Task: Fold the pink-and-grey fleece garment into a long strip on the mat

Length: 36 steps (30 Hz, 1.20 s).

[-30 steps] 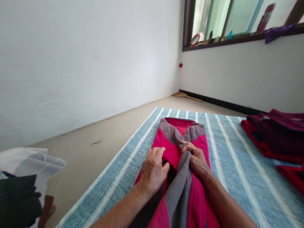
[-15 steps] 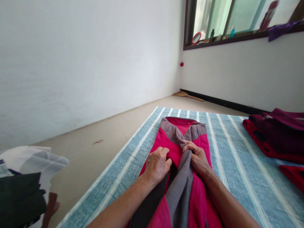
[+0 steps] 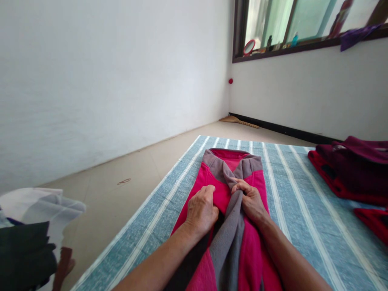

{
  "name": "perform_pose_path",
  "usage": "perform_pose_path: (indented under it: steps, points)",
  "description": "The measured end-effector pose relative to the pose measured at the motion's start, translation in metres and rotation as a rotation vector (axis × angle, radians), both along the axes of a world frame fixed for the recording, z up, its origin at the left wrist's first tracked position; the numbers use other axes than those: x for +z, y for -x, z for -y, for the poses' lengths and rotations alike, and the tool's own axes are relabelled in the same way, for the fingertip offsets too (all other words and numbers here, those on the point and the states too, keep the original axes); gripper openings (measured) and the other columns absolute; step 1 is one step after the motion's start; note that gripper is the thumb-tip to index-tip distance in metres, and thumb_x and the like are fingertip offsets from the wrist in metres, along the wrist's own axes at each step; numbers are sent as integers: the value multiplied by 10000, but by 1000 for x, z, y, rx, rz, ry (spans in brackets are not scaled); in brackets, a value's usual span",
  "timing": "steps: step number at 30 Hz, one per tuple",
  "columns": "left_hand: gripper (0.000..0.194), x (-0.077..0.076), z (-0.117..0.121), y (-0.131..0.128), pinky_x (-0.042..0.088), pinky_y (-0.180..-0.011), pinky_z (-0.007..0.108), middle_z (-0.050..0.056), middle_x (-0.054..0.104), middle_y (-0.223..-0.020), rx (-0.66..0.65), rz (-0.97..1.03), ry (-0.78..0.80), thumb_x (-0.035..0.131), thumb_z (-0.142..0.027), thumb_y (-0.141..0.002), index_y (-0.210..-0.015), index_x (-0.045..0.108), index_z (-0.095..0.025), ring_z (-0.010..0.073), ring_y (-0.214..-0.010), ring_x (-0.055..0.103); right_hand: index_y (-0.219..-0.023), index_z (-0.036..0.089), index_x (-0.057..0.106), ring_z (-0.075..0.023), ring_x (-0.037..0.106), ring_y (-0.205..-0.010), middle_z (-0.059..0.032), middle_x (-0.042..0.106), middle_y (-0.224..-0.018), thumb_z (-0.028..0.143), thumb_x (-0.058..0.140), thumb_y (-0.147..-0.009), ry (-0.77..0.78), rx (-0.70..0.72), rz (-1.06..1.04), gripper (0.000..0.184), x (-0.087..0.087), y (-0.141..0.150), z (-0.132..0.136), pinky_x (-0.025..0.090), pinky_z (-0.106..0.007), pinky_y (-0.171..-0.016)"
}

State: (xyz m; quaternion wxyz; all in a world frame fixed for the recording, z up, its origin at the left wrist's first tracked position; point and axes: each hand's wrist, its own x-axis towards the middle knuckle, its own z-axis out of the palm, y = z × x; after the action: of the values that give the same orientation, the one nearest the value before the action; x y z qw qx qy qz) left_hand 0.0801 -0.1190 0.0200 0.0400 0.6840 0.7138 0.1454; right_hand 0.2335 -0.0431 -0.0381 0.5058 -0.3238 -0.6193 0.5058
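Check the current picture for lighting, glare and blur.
Head view: window bright and pale, little readable beyond it; head view: light soft, no hard shadows on the striped cloth; head view: left hand, right hand and garment legible; head view: tall red item smeared and slanted, possibly lens stretch.

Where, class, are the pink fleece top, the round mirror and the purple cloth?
Pink fleece top (image 3: 228, 232), head view: its grey front flap.
Round mirror (image 3: 249, 47), head view: its glass.
Purple cloth (image 3: 354, 39), head view: its draped middle.
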Motion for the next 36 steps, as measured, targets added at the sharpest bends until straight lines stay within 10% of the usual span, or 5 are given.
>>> perform_pose_path:
  steps: [10, 23, 36]
  points:
    - [354, -10, 4, 2, 482, -855, 307, 65, 665, -930, 27, 57, -76, 450, -29, -713, -1021, 562, -166, 204, -926, 636, -635, 221, 642, -272, 540, -1154, -71, 664, -1123, 174, 568, -676, 7, -1, 11, 97, 0, 0, 1, 337, -402, -1009]
    - [428, 1, 15, 12, 480, -808, 319, 73, 559, -1033, -301, -212, 62, 412, -96, -877, -1194, 619, -297, 218, -947, 541, -640, 229, 637, -262, 532, -1161, -55, 689, -1007, 178, 555, -694, -25, 22, 18, 109, -1, -1, 0, 333, -392, -1009]
    - [324, 13, 14, -5, 455, -846, 337, 68, 553, -976, -177, -90, 124, 409, -330, -957, -887, 709, -233, 217, -972, 536, -632, 237, 643, -261, 520, -1180, -50, 695, -990, 182, 558, -675, -15, 17, 10, 110, -1, 0, -1, 333, -386, -1013]
